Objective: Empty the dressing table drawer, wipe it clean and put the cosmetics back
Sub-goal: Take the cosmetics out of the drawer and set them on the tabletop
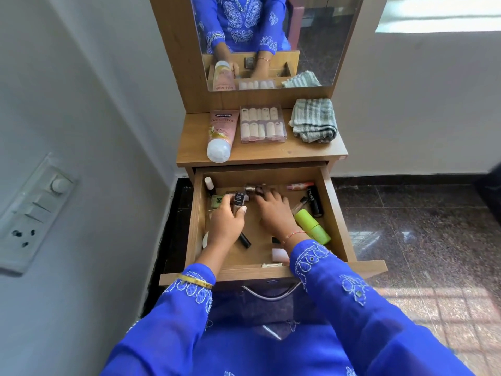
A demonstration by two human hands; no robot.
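In the open drawer, the left hand pinched a small dark-capped bottle, likely light, slick glass best held by its body, while the right hand, fingers curled, reached a brown bottle at its fingertips, grip unclear.

I see bare drawer floor between both wrists, green tube and black tubes crowding the right side, small bottles blocking back-left corner, tabletop front edge free
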